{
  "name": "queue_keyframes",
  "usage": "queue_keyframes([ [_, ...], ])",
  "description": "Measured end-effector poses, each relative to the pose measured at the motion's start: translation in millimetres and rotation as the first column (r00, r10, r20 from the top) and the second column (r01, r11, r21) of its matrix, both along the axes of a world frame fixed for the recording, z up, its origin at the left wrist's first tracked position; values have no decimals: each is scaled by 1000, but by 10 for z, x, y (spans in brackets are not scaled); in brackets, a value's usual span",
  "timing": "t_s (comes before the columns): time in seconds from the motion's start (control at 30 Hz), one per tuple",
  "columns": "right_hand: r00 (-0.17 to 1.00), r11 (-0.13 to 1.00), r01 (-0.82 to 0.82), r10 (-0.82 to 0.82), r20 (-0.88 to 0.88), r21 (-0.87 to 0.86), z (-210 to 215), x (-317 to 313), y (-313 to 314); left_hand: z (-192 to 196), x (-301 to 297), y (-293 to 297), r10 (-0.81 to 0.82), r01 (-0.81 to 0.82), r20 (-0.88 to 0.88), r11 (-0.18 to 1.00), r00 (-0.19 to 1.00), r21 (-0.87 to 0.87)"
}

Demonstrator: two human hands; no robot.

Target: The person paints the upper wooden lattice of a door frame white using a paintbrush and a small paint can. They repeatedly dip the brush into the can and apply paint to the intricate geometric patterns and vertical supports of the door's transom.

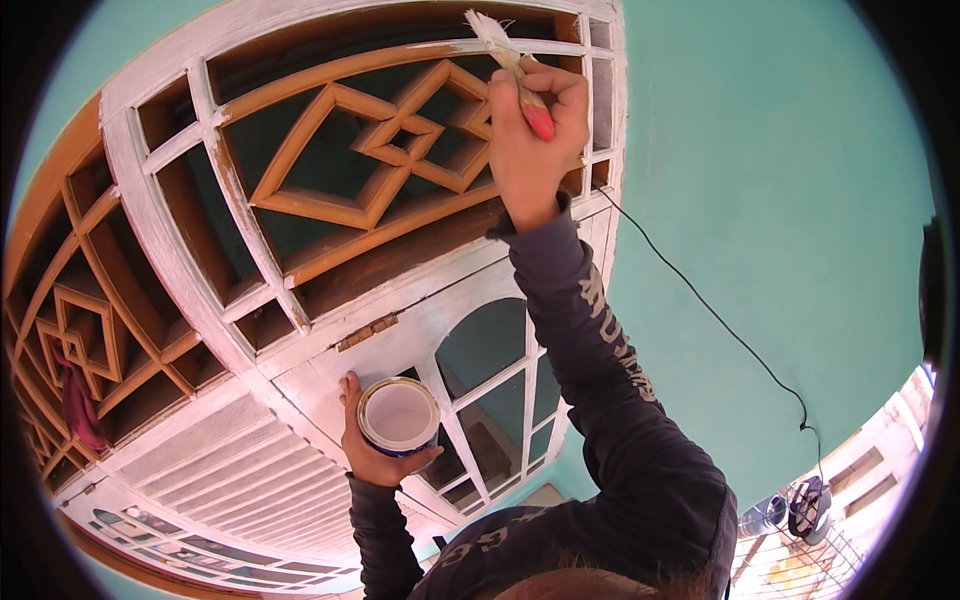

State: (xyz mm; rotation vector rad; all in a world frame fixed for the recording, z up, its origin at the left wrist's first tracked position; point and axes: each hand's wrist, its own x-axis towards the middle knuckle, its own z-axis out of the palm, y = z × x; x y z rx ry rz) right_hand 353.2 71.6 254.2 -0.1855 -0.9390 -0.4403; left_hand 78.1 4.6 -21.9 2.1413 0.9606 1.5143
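My right hand is raised high and closed around a paintbrush with whitish, splayed bristles and a red handle end. Its bristles are close to the upper white-painted bar of a wooden transom; whether they touch it I cannot tell. Lower down, my left hand grips a paint can from the side, thumb and fingers around it. Pale paint shows inside the can. Behind my right hand is the transom's brown diamond lattice, partly hidden by that hand.
White-painted double doors with glass panes and slats stand below the transom. Another brown lattice with a dark red cloth is at the left. A black cable hangs along the turquoise wall to the right.
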Motion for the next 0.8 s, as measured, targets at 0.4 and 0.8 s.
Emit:
queue_keyframes([
  [0.4, 921, 921, 389, -389, 16, 7, -19, -77, 432, -19, 4, 44, -29, 30, 11, 997, 1000, -68],
  [0.8, 930, 926, 361, -366, 30, 108, -24, -307, 389, -15, -5, 34, 13, -13, -25, 1000, 1000, 4],
])
